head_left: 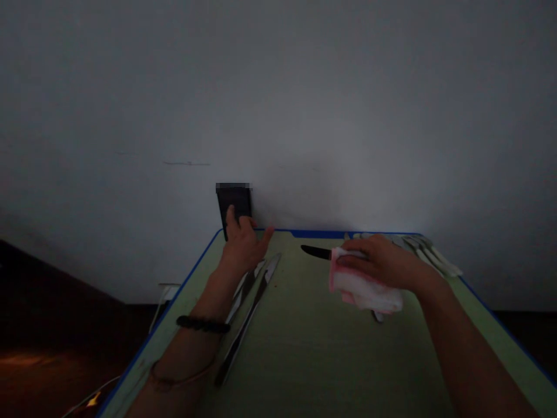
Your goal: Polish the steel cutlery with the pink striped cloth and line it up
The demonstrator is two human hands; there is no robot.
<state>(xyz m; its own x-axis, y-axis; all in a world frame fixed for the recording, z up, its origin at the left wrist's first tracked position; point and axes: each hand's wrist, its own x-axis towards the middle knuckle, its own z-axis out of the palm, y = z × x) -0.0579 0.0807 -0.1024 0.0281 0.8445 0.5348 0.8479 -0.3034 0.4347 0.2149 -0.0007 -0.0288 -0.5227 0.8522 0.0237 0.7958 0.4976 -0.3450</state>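
Note:
My left hand has its fingers spread, with the index finger over the front of a dark phone-like slab that leans on the wall. Whether the fingertip touches it I cannot tell. My right hand is closed on a white and pink cloth wrapped round a table knife. One dark end of this knife sticks out of the cloth to the left. The end of a metal piece shows below the cloth. Beside my left forearm lie table knives, the nearer one in full sight, others partly hidden.
Several pieces of cutlery with pale handles lie at the table's back right corner. The pale green table has a blue edge and stands against a grey wall. A white cable hangs at its left side.

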